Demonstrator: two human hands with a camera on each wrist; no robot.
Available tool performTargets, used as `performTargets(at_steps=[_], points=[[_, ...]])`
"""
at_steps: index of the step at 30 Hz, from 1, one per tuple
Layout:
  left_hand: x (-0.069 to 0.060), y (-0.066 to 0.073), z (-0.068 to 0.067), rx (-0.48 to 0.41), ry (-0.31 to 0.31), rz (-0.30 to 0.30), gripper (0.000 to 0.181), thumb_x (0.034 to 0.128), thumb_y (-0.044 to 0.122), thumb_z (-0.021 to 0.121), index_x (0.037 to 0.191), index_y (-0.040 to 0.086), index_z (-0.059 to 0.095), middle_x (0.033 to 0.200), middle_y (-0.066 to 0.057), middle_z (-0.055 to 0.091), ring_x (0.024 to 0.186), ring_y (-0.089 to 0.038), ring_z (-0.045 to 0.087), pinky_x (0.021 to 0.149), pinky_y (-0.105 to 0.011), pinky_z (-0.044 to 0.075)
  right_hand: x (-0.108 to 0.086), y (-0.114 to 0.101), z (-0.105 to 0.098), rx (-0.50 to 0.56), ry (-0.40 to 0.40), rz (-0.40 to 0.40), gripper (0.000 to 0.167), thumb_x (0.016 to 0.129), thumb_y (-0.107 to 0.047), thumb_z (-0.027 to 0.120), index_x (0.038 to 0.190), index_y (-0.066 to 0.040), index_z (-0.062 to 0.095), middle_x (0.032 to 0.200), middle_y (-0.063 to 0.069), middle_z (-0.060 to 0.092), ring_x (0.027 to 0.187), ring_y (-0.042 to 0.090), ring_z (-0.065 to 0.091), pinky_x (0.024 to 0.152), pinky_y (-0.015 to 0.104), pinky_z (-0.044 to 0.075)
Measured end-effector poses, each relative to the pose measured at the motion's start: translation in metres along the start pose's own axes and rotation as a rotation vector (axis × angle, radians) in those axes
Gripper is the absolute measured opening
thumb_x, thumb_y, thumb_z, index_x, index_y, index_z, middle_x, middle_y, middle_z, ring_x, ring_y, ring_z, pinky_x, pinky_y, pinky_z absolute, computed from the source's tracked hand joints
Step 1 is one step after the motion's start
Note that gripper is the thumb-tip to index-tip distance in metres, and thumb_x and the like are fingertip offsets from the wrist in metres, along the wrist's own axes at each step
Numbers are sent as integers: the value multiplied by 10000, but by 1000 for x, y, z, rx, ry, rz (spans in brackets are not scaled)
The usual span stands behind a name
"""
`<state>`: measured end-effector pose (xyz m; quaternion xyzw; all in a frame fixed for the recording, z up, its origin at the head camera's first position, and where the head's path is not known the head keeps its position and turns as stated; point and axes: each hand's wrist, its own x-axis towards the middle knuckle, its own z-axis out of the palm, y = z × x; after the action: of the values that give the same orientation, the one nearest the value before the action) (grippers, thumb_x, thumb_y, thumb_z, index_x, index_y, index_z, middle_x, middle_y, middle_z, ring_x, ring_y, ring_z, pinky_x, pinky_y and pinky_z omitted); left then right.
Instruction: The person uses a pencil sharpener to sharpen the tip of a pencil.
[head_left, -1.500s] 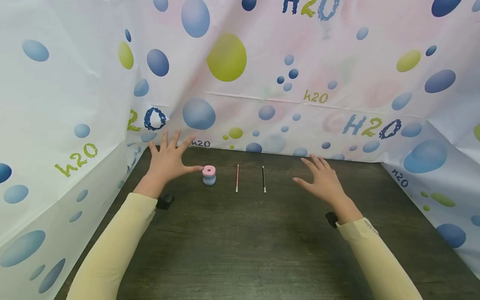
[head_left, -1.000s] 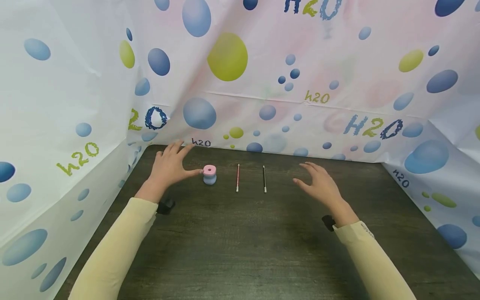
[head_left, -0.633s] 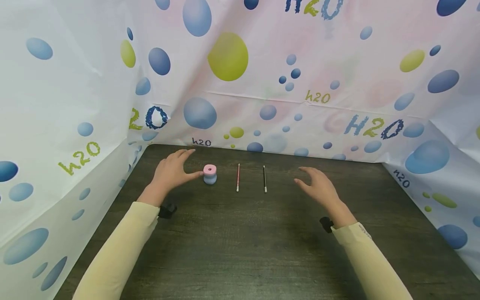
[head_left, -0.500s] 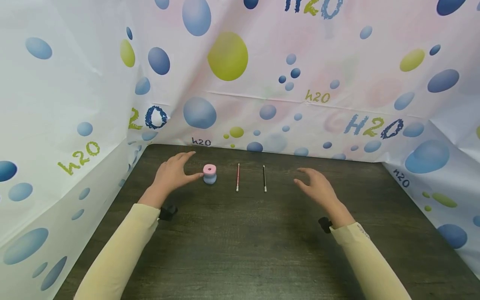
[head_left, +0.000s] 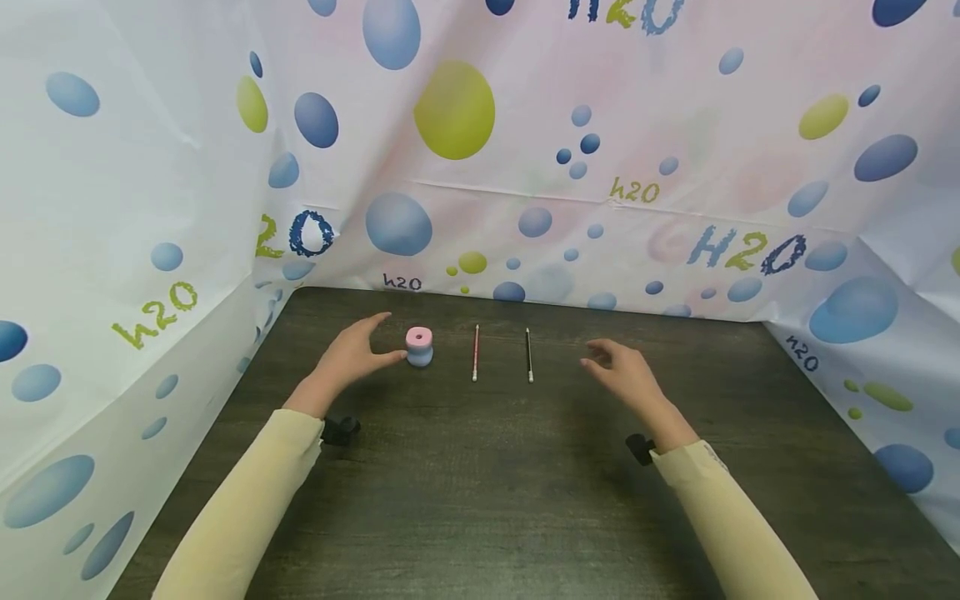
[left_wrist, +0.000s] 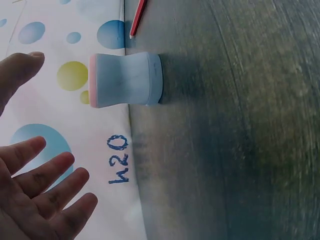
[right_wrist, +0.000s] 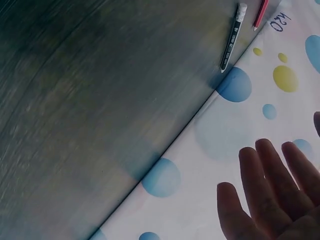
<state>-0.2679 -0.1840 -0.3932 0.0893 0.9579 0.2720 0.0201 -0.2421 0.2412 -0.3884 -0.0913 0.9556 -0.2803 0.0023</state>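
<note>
Thumb and fingers spread apart, my left hand [head_left: 347,358] hovers just left of a small waisted pencil sharpener [head_left: 419,347]. The sharpener stands upright, pale blue with a pink top that has a hole in it. A gap shows between the thumb and the sharpener [left_wrist: 125,80] in the left wrist view. To its right lie a red pencil [head_left: 476,353] and a black pencil [head_left: 529,356], roughly parallel, with white ends towards me. My right hand [head_left: 628,375] is held above the table, right of the black pencil [right_wrist: 233,40], fingers loosely bent and holding nothing.
The dark wood-grain table [head_left: 480,492] carries these things. A white sheet [head_left: 555,167] printed with bubbles and "H2O" rises behind it and along both sides. Black straps with small devices [head_left: 342,430] sit at my wrists.
Both hands have come down lower towards the table, and their fingers have drawn in from a wide spread. The right hand has also shifted slightly left. Sharpener and pencils stay in place.
</note>
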Motion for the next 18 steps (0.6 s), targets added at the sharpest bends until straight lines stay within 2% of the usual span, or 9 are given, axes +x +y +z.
performTargets(at_steps=[10, 18], points=[[1, 0, 3, -73, -35, 4, 840, 930, 395, 733, 1562, -14, 362, 1578, -306, 409, 1439, -507, 418, 1174, -659, 381, 8, 2, 3, 94, -67, 67, 495, 1061, -262, 556, 1438, 57, 518, 1414, 307, 577, 1291, 477, 569, 1023, 589, 526], [12, -2, 11, -78, -78, -11, 812, 961, 360, 712, 1578, -9, 333, 1597, -298, 387, 1457, -487, 416, 1184, -633, 390, 17, 3, 3, 145, -136, 90, 489, 1076, -284, 517, 1443, 39, 527, 1484, 315, 513, 1352, 493, 507, 1068, 605, 496]])
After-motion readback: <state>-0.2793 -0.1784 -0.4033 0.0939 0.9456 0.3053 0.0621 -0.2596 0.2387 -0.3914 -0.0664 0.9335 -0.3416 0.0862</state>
